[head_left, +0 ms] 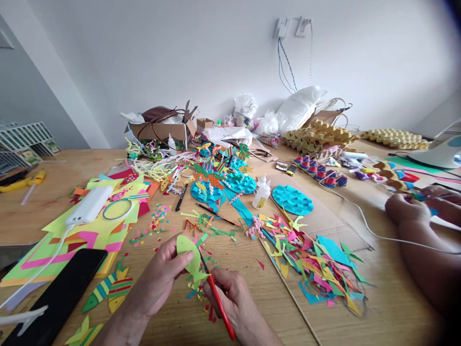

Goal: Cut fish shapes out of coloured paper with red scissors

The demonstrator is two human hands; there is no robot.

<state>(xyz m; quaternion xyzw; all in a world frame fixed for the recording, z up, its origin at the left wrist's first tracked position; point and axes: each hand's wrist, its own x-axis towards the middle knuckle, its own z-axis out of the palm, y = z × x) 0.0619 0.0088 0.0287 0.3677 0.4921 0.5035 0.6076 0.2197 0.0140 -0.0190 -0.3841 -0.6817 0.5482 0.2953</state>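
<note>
Lime-green paper fish shape sits low in the centre of the frame, pinched between thumb and fingers of the left hand. The right hand is closed around red-handled scissors; their blades are thin and mostly hidden behind the paper. Just right lies a heap of coloured paper scraps on cardboard. At the right edge, another person's hands are cut off and blurred.
</note>
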